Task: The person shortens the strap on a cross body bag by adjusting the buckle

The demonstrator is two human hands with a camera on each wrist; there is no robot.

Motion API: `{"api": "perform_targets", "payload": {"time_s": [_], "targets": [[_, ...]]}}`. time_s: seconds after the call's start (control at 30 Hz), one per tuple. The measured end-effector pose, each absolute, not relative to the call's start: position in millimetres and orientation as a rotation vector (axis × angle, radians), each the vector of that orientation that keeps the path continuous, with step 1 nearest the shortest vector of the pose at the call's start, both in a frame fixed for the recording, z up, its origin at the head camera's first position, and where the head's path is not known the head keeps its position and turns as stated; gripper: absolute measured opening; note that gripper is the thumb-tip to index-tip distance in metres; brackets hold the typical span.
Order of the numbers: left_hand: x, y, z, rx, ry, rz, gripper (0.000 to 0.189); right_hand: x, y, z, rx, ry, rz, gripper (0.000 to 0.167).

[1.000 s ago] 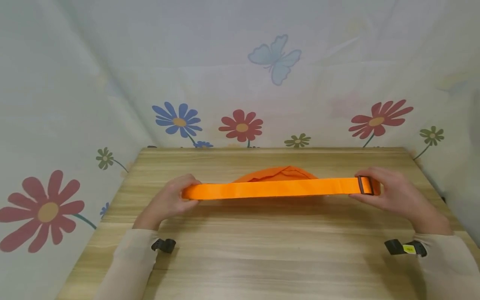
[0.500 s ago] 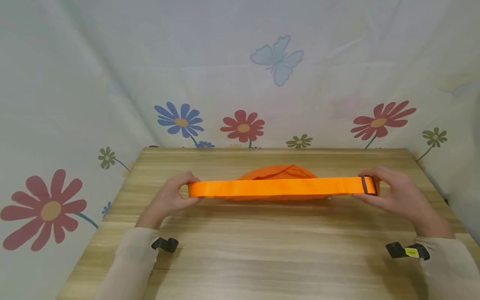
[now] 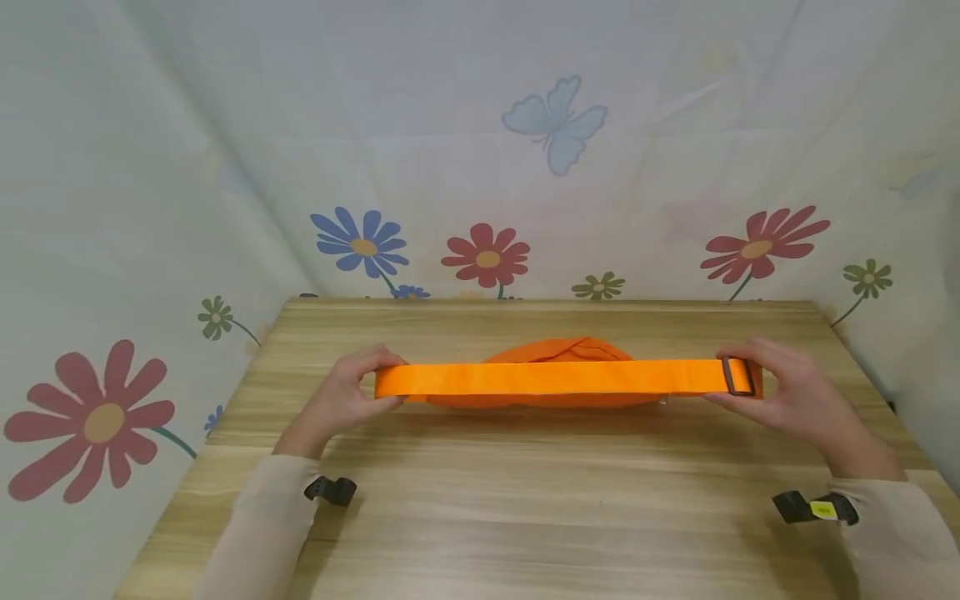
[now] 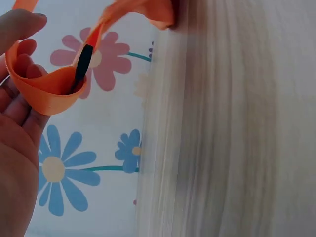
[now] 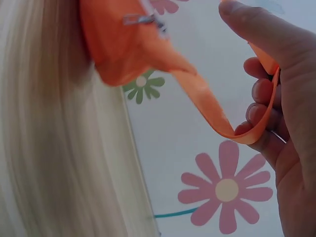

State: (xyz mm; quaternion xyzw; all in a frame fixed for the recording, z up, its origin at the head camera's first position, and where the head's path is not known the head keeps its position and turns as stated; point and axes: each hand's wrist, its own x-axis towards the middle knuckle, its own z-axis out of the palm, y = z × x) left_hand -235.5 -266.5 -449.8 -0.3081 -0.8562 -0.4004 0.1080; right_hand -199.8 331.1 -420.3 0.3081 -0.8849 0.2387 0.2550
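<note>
An orange waist bag [image 3: 555, 351] hangs over the wood-grain table, partly hidden behind its own orange strap [image 3: 555, 377]. That strap runs nearly level and taut between both hands. My left hand [image 3: 336, 404] holds the strap's left end, where it loops around; a dark buckle piece [image 4: 83, 63] shows inside the loop in the left wrist view. At the other end my right hand [image 3: 798, 396] grips the strap beside a dark slide buckle [image 3: 738, 377]. In the right wrist view, a metal zipper pull [image 5: 144, 19] shows on the bag.
Beneath the bag spreads the wood-grain table [image 3: 562, 517]. A pale cloth backdrop [image 3: 420, 150] printed with flowers and a butterfly rises behind its far edge and along the left and right sides. Black straps [image 3: 333, 490] circle the wrists over light sleeves.
Both hands keep their hold on the strap. Its left end has shifted slightly right, and more of the bag's lower edge now shows below the strap.
</note>
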Motion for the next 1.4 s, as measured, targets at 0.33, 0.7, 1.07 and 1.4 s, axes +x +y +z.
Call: {"api": "perform_targets", "payload": {"time_s": [0.33, 0.7, 1.07, 1.4], "targets": [[-231.4, -279.1, -451.8, -1.050, -2.599, -0.753, 0.045, -193.8, 335.9, -427.5, 0.821, -2.489, 0.527, 0.066], [-231.4, -280.3, -444.3, -1.044, -2.695, -0.680, 0.041, -195.9, 340.4, -431.0, 0.878, -2.483, 0.541, 0.071], [-228.4, -277.3, -446.9, -0.882, -2.897, -0.682, 0.054, -197.1, 342.2, -439.3, 0.893, -2.499, 0.450, 0.065], [-230.1, -276.6, -449.7, -0.861, -3.005, -0.631, 0.048, -193.3, 339.5, -446.7, 0.944, -2.581, 0.458, 0.069]]}}
